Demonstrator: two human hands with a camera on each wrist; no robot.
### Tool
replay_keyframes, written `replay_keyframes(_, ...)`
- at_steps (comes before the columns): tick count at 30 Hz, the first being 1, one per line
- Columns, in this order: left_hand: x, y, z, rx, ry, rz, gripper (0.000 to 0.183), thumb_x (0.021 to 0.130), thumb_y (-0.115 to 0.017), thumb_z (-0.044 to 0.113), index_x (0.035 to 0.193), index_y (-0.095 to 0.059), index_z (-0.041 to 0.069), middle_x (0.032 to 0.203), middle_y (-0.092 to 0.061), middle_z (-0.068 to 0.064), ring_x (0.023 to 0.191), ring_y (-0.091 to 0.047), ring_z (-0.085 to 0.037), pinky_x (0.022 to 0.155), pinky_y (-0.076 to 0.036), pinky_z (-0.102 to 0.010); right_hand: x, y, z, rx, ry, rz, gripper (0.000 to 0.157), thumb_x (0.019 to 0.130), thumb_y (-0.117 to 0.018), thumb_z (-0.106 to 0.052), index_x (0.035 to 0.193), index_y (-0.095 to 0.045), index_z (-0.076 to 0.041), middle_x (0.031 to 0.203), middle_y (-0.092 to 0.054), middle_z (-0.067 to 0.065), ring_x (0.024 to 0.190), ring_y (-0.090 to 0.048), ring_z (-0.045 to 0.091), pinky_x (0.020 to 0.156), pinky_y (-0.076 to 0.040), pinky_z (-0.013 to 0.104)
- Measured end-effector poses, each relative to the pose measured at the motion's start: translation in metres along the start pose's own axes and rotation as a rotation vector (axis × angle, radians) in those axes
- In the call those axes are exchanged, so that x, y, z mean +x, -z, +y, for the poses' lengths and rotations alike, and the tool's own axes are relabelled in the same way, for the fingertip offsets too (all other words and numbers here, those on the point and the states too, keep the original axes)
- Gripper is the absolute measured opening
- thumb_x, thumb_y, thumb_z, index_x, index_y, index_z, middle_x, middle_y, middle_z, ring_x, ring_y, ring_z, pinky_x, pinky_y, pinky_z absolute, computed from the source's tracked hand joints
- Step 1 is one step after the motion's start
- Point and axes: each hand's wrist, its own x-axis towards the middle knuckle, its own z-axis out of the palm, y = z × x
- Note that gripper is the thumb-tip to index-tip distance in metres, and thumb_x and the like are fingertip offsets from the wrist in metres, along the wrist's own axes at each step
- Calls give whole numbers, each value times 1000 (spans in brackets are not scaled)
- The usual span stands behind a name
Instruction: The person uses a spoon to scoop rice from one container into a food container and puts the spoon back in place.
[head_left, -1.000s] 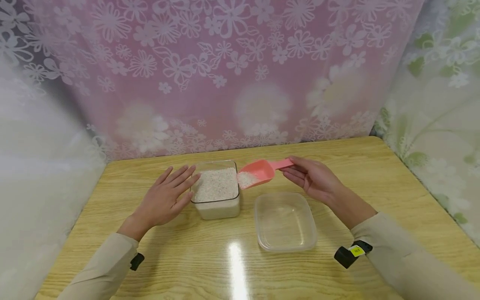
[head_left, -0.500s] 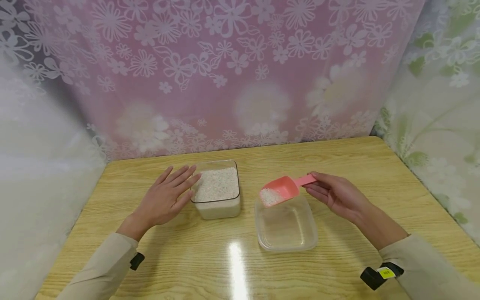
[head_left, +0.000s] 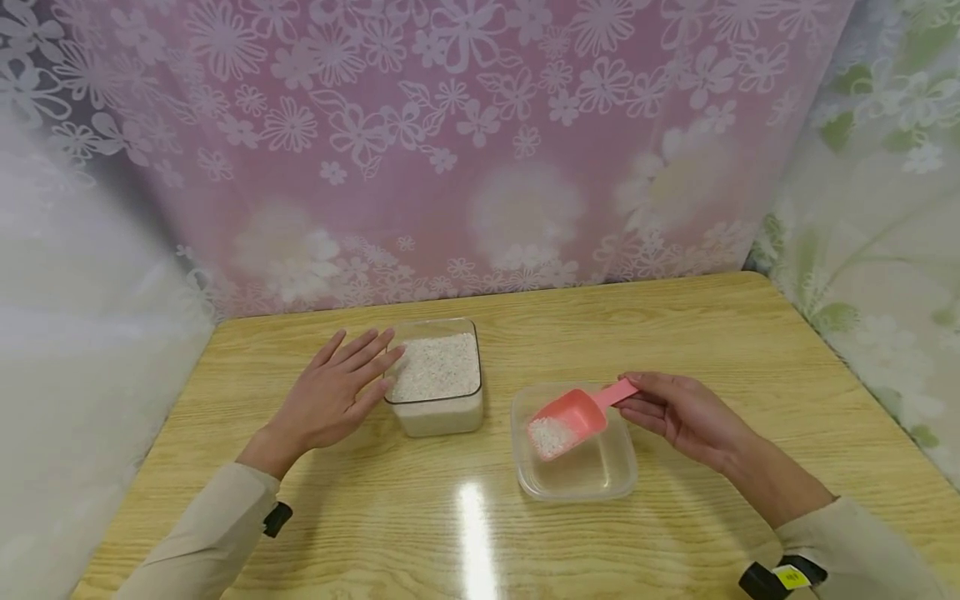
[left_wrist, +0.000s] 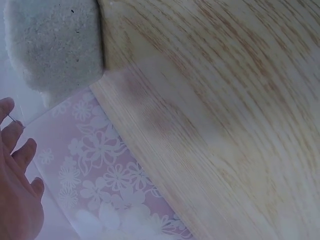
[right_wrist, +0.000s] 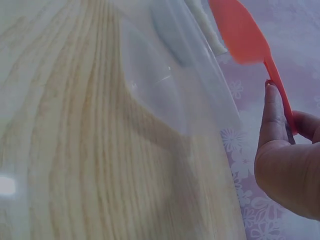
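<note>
My right hand [head_left: 686, 421] pinches the handle of a pink scoop [head_left: 581, 412] between thumb and fingers. A small heap of white rice [head_left: 550, 437] lies toward the scoop's front lip. In the head view the scoop overlaps a clear plastic container [head_left: 573, 483], whose bottom shows bare. To the left stands a square clear bin [head_left: 444, 421] filled with rice [head_left: 435, 367]. My left hand [head_left: 326, 396] has its fingers spread, fingertips right at the bin's left rim. In the right wrist view the scoop's underside [right_wrist: 242, 32] shows above the container's wall [right_wrist: 200, 65].
Both containers stand on a wood-grain table [head_left: 360, 533]. A pink flowered curtain [head_left: 450, 167] hangs behind the table's back edge. Pale curtains flank it on the left [head_left: 90, 333] and right [head_left: 885, 275]. A light reflection streaks the tabletop.
My right hand has carried the scoop of rice from beside the bin rightward and nearer to me, over the clear container. The left hand has stayed at the bin's rim.
</note>
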Motion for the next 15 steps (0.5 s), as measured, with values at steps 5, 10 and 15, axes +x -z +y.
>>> replay_keyframes(5, -1, 0, 2, -14, 13, -3, 52, 103, -36, 42, 150, -34, 20, 156, -24, -1, 142, -22, -23, 116, -6, -45, -1, 3, 5, -17, 1, -28, 33, 105, -35, -5, 113, -67, 3, 108, -68, 16, 100, -66, 22, 91, -48, 32)
replay_keyframes(10, 0, 0, 3, -32, 15, -3, 51, 104, -36, 41, 150, -34, 20, 156, -23, 0, 142, -21, -21, 116, -6, -44, -3, 3, 7, -68, 9, -10, 31, 104, -38, -5, 113, -67, 2, 107, -68, 16, 99, -66, 22, 90, -49, 33)
replay_keyframes(15, 0, -1, 3, -29, 25, -7, 51, 104, -35, 41, 151, -34, 21, 156, -22, 0, 142, -20, -21, 116, -5, -44, -2, 2, 9, -143, 16, 5, 27, 103, -43, -6, 117, -64, 3, 107, -67, 17, 98, -67, 22, 89, -50, 33)
